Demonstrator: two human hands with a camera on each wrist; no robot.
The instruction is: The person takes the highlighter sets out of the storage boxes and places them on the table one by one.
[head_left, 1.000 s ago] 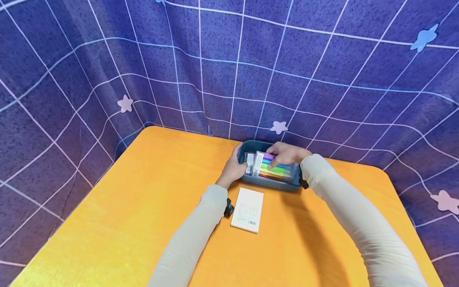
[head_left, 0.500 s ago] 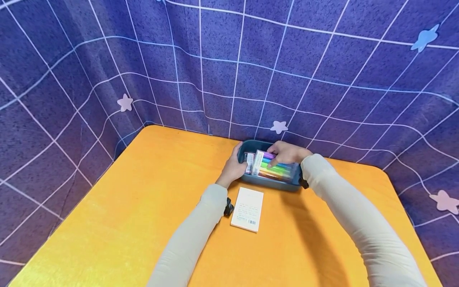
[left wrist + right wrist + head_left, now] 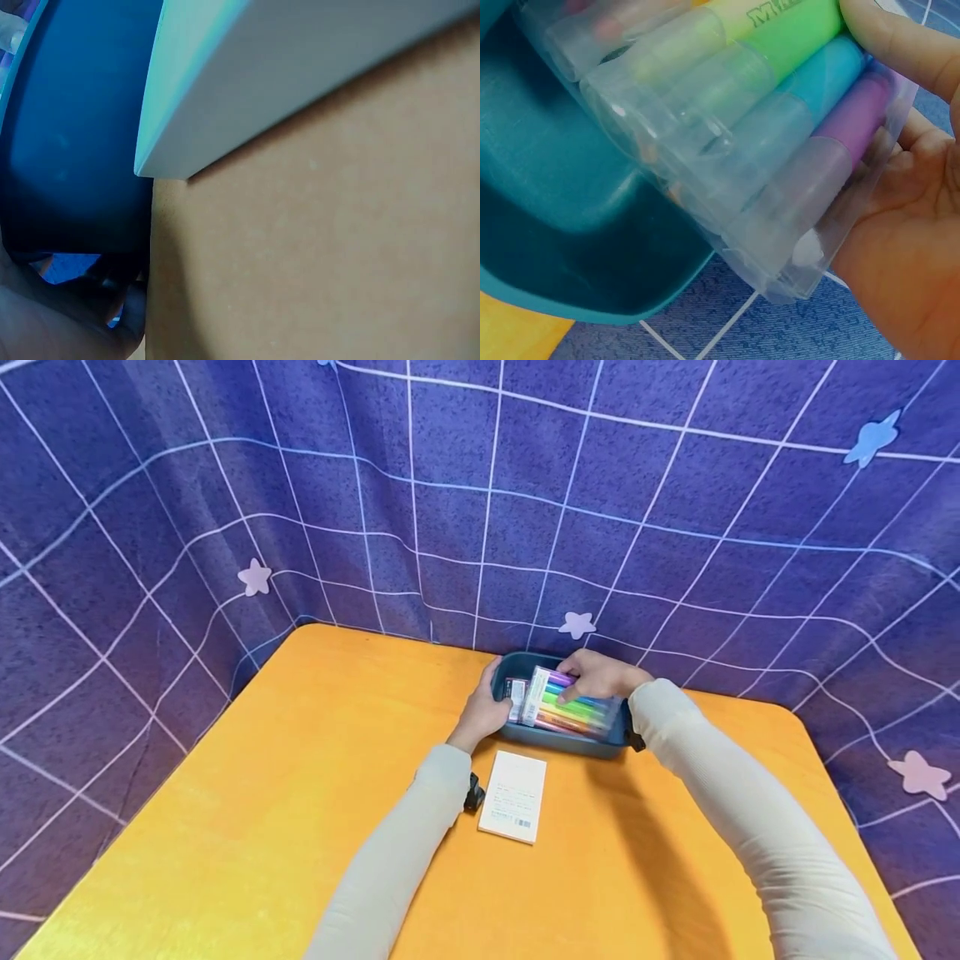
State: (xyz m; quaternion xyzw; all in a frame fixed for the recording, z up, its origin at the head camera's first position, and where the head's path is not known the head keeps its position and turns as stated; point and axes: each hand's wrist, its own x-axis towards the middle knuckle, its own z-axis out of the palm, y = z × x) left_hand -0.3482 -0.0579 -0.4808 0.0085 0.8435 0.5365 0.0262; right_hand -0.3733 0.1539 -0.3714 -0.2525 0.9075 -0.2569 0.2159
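A dark teal plastic bin [image 3: 558, 740] stands near the far edge of the table. My left hand [image 3: 482, 714] grips the bin's left end, thumb over the rim and fingers along the outside. In my right hand [image 3: 600, 677] is a clear pack of colored markers [image 3: 570, 706], pinched with the thumb on its upper face. The right wrist view shows the pack of markers [image 3: 780, 97] tilted over the bin's interior [image 3: 570, 172]. Left of the pack, inside the bin, lies a small box with a white label [image 3: 517, 698], partly covered.
On the yellow table [image 3: 315, 760], a white booklet-like block with printed text [image 3: 513, 797] lies just in front of the bin. A purple-blue curtain with a grid pattern [image 3: 450, 510] hangs close behind the bin and along both sides.
The pack of markers has risen slightly and tilted a little more in my right hand. My left hand stays on the bin, while the head view has shifted slightly.
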